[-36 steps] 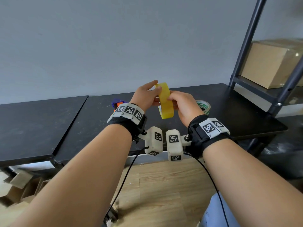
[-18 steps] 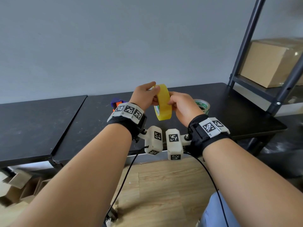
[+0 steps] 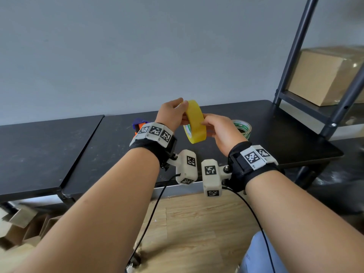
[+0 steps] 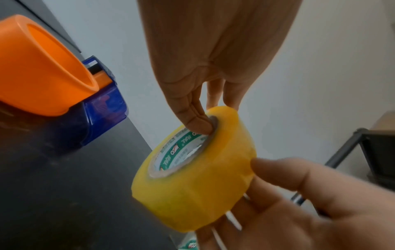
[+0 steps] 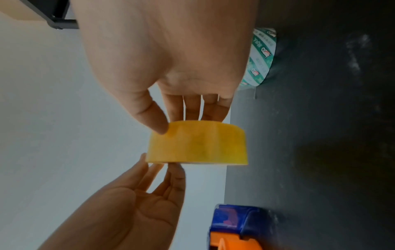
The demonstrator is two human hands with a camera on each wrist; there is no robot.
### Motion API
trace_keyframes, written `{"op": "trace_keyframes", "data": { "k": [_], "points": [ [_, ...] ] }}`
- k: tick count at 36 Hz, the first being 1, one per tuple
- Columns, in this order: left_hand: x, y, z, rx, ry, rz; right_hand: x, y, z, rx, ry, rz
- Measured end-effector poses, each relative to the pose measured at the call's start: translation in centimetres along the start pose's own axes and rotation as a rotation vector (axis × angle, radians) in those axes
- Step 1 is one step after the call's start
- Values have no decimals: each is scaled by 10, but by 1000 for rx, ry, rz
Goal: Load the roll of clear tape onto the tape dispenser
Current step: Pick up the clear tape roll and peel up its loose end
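Tape roll (image 3: 195, 123) held on edge above the tabletop (image 3: 275, 123), left hand (image 3: 171, 113) and right hand (image 3: 220, 128) both pinching it, tape dispenser (image 4: 64, 88) left of the roll, second roll (image 3: 242, 127) right of it.

The roll (image 3: 195, 122) has been turned between the hands: a second ago only its yellow band was seen edge-on, and now its printed core is shown below the left hand's (image 3: 171, 113) fingertips. The right hand (image 3: 220, 128) has been shifted lower along the rim, below the left thumb.
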State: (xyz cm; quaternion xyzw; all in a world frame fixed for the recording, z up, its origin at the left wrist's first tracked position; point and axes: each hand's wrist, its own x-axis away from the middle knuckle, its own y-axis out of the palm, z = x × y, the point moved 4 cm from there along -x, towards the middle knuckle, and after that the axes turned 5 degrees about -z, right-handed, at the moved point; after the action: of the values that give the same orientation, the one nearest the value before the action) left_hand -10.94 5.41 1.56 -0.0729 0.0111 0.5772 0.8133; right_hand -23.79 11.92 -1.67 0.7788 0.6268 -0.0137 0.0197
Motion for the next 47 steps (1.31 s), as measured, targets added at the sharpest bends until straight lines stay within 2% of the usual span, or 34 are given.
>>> {"op": "trace_keyframes", "data": {
  "k": [4,7,10,18,29,35,40,47],
  "points": [
    [1,0,2,17,21,-6,-2,-3,6,51,44,49],
    [0,1,5,-92,29,-11,-2,-4,1,27,47,67],
    [0,1,6,-203,30,-62,-3,-6,-3,-10,55,81],
    [9,11,5,-217,46,-182,-3,-5,-6,-63,82,109],
    [5,10,3,-127,21,-127,-1,-4,-6,-24,98,145],
    [4,9,-1,-126,7,-135,2,0,-6,41,30,22],
    [3,8,-3,-123,7,-130,3,1,-5,59,9,-9],
    [3,4,-1,-74,11,-117,1,1,-4,-31,57,52]
  ]
}}
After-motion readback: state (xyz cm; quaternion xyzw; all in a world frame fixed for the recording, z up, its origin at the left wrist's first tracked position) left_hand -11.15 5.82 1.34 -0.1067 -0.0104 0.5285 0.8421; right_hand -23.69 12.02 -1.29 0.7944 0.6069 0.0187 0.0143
